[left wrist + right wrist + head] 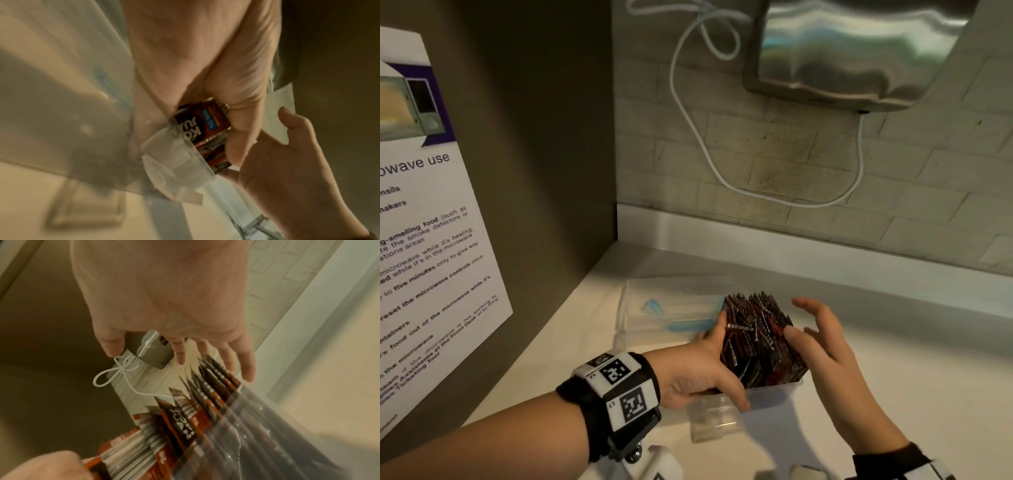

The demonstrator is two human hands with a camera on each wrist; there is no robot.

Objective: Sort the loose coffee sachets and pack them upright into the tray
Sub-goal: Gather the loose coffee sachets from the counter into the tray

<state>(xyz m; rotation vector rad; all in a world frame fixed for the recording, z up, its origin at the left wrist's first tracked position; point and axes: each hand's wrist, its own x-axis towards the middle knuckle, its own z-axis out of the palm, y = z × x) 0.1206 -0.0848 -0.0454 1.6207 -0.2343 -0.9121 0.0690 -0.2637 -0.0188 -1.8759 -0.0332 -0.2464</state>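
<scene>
While our left hand [700, 373] grips the sachets [758, 342] w/ curled fingers at 9 o'clock, right hand [825, 346], fingers spread, hovers at 3. They stand packed in the tray [774, 390]; next: square the block, probably.

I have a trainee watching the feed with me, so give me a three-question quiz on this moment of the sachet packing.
1. True or false: the coffee sachets stand upright in the clear tray.
2. Which hand has its fingers spread and holds nothing? A) left hand B) right hand
3. Fill in: the left hand's fingers press against the pack's ____ side.

Key: 1 true; 2 B, the right hand hovers open beside the pack; 3 left, with the thumb over the tray's near rim.
</scene>
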